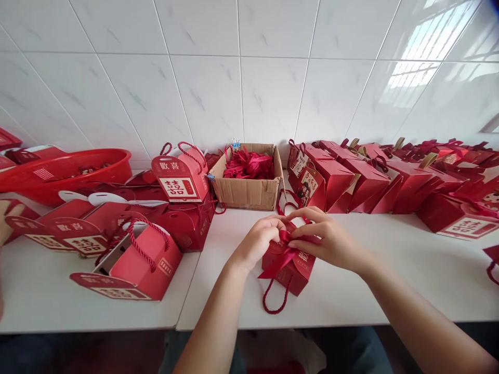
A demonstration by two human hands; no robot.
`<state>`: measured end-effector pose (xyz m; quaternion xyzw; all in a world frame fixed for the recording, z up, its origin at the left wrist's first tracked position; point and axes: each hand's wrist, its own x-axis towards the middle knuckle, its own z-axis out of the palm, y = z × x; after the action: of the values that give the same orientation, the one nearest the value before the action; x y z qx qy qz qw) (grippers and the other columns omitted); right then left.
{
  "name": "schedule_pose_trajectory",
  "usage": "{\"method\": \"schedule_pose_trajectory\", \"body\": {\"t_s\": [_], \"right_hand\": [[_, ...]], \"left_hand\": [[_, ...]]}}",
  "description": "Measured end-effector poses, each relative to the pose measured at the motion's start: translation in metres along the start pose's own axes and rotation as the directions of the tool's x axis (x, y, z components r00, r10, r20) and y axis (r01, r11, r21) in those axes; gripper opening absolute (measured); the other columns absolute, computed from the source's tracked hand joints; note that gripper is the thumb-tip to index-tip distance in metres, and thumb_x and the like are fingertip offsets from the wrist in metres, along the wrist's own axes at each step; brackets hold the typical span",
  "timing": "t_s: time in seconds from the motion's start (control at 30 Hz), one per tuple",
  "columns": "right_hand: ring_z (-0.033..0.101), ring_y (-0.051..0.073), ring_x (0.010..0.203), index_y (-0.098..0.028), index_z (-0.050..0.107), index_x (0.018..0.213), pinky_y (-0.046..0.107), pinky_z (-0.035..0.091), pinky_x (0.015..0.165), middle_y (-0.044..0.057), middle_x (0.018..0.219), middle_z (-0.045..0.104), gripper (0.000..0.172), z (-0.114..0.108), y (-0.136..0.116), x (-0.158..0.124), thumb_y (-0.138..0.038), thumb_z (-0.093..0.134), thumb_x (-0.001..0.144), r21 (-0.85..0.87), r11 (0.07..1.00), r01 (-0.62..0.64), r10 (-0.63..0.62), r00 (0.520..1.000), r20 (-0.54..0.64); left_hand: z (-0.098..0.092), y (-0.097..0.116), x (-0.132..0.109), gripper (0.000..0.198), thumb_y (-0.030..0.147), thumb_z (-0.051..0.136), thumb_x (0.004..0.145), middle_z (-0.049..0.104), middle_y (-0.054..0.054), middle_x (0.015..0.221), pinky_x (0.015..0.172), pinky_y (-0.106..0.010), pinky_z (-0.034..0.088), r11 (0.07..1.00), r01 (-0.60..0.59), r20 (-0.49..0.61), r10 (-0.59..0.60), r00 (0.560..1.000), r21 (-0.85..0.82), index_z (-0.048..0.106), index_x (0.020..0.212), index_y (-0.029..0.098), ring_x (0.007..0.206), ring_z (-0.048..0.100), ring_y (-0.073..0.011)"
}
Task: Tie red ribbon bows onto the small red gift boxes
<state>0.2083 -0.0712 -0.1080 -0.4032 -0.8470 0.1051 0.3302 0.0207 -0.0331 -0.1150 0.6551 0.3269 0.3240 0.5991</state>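
Note:
In front of me on the white table stands a small red gift box [295, 274] with printed characters. A dark red cord handle [275, 310] loops out from its near side. Across its top lies a shiny red ribbon [277, 264], gathered into a knot or bow. My left hand [262, 236] pinches the ribbon at the knot from the left, fingers curled. From the right, my right hand [325, 236] has its fingers closed on the same ribbon over the box top. The fingertips partly hide the knot.
A cardboard box [249, 193] of red ribbons stands against the tiled wall. Red gift boxes [360, 179] line the right side. To the left are an open red box [146, 259], stacked boxes and a red plastic basin [78, 169]. Another person's hand [8, 221] shows at the left edge.

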Motion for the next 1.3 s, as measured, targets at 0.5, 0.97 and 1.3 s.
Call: {"method": "schedule_pose_trajectory", "body": {"t_s": [0.5, 0.97, 1.3], "right_hand": [[0.059, 0.020, 0.090, -0.020, 0.072, 0.078, 0.036, 0.051, 0.078, 0.009, 0.106, 0.063, 0.005, 0.003, 0.011, 0.000, -0.020, 0.068, 0.080, 0.185, 0.981, 0.054, -0.051, 0.998, -0.023], [0.060, 0.021, 0.096, -0.019, 0.065, 0.068, 0.035, 0.051, 0.082, 0.010, 0.111, 0.061, 0.011, 0.010, 0.016, -0.001, -0.010, 0.067, 0.074, 0.263, 0.964, 0.051, -0.040, 0.998, -0.046], [0.060, 0.019, 0.094, -0.019, 0.066, 0.095, 0.033, 0.049, 0.083, 0.008, 0.101, 0.064, 0.020, -0.008, 0.037, -0.002, -0.036, 0.063, 0.085, 0.489, 0.867, -0.095, 0.123, 0.992, -0.025]], "left_hand": [[0.014, 0.002, 0.002, 0.031, 0.033, 0.057, 0.082, 0.055, -0.004, 0.091, 0.079, -0.030, 0.045, 0.966, -0.088, -0.088, 0.112, 0.990, 0.242, 0.039, 0.061, 0.019, 0.089, 0.055, -0.0181], [0.009, -0.002, 0.005, 0.032, 0.034, 0.055, 0.082, 0.055, -0.003, 0.091, 0.072, -0.027, 0.043, 0.978, -0.038, -0.145, 0.069, 0.987, 0.203, 0.037, 0.060, 0.018, 0.084, 0.054, -0.0159], [0.009, 0.007, 0.000, 0.036, 0.033, 0.062, 0.078, 0.064, -0.002, 0.095, 0.074, -0.028, 0.045, 0.989, -0.019, -0.025, 0.023, 0.999, 0.148, 0.032, 0.063, 0.019, 0.087, 0.059, -0.0156]]}}
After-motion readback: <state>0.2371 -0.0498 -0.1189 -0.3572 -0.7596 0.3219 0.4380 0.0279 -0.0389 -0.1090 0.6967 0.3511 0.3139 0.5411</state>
